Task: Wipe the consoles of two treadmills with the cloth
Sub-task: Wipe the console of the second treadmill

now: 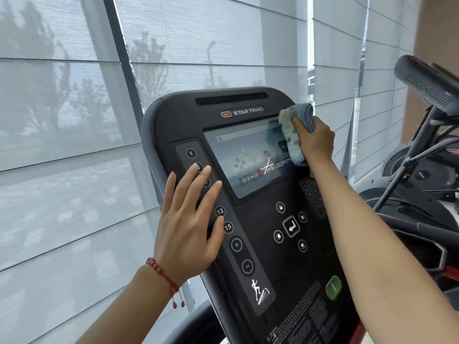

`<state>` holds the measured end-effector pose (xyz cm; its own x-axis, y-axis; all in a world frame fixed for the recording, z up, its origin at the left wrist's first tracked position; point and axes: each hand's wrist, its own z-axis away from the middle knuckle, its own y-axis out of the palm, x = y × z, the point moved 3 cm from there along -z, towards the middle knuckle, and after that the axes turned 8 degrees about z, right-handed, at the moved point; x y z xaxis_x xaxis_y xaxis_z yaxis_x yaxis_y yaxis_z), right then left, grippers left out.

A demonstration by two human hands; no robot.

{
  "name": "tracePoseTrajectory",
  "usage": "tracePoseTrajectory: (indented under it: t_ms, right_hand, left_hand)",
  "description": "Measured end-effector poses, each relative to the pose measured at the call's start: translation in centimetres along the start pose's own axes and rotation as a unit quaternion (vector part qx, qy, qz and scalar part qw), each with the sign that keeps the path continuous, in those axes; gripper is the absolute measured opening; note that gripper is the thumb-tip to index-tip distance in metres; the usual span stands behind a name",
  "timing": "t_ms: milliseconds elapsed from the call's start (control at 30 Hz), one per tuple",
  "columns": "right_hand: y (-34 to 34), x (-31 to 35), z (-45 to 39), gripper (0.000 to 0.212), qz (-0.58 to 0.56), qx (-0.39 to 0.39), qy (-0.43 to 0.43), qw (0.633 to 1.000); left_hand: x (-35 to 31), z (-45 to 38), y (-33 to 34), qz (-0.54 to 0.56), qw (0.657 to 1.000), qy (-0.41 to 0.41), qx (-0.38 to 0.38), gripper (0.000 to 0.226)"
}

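A black treadmill console (260, 244) fills the middle of the view, tilted to the right, with a screen (246, 157) near its top. My right hand (315, 140) grips a bunched cloth (293, 127), white with coloured dots and a grey-blue side, and presses it against the screen's upper right corner. My left hand (188, 227) lies flat with fingers spread on the console's left edge, covering part of the column of numbered buttons. A red string bracelet is on my left wrist.
Behind the console hang pale roller blinds (74, 120) over tall windows with a dark frame post. At the right stands another exercise machine (427, 170) with a black console top and dark bars, close to my right forearm.
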<state>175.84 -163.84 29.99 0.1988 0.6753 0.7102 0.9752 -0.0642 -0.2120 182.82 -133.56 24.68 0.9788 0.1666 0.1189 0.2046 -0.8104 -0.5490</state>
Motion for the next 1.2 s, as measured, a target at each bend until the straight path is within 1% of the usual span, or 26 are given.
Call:
tracePoseTrajectory:
  t_ms: [100,167,300,400,467,567,633,733,833,933,1000,1067,1133,1200]
  right_hand:
    - [0.0,0.6,1.2,0.035,-0.014,0.016,0.007,1.0]
    - [0.1,1.8,2.9,0.032,-0.026,0.031,-0.004,0.999]
    - [0.8,5.9,7.4,0.035,-0.063,0.052,-0.054,0.995]
    - [1.4,8.6,10.7,0.035,-0.093,0.085,-0.103,0.987]
    - [1.5,9.2,11.9,0.037,-0.107,0.098,-0.129,0.981]
    - [1.2,8.6,10.7,0.034,-0.088,0.092,-0.156,0.979]
    - [0.8,7.1,8.8,0.032,-0.063,0.067,-0.144,0.985]
    - [-0.2,3.6,6.2,0.033,-0.038,0.032,-0.078,0.996]
    - [-0.9,1.1,4.4,0.037,-0.013,0.026,-0.032,0.999]
    - [-1.2,0.9,3.7,0.041,-0.002,0.031,0.008,0.999]
    - [-1.6,1.7,4.2,0.041,0.0,0.033,0.033,0.999]
    - [-2.1,3.0,5.7,0.033,-0.023,0.037,0.022,0.999]
    - [-2.4,5.2,7.8,0.026,-0.063,0.043,-0.012,0.997]
    - [-2.5,7.3,9.9,0.024,-0.1,0.049,-0.037,0.993]
  left_hand:
    - [-0.1,0.0,0.1,0.012,1.0,-0.007,-0.014,0.048]
    - [-0.1,0.0,0.1,0.022,0.999,-0.012,-0.022,0.047]
    - [-0.1,-0.1,0.1,0.025,0.999,-0.013,-0.024,0.048]
    - [-0.1,0.0,0.1,0.02,1.0,-0.013,-0.02,0.048]
    - [-0.2,0.0,0.1,0.016,1.0,-0.012,-0.019,0.048]
    - [-0.2,0.0,0.0,0.006,1.0,-0.008,-0.016,0.048]
    - [-0.2,0.0,-0.1,0.0,1.0,-0.003,-0.014,0.048]
    - [-0.1,0.2,0.1,-0.003,1.0,-0.003,-0.013,0.049]
    - [-0.1,0.3,0.2,-0.002,1.0,-0.002,-0.013,0.048]
    - [-0.1,0.1,0.2,-0.008,1.0,-0.002,-0.014,0.048]
    - [-0.2,0.2,0.1,-0.007,1.0,0.0,-0.013,0.048]
    - [-0.3,0.3,0.1,0.001,1.0,0.0,-0.011,0.048]
    - [-0.2,0.4,-0.3,0.0,1.0,-0.005,-0.015,0.048]
    - [0.1,0.6,-0.9,-0.009,1.0,-0.016,-0.024,0.048]
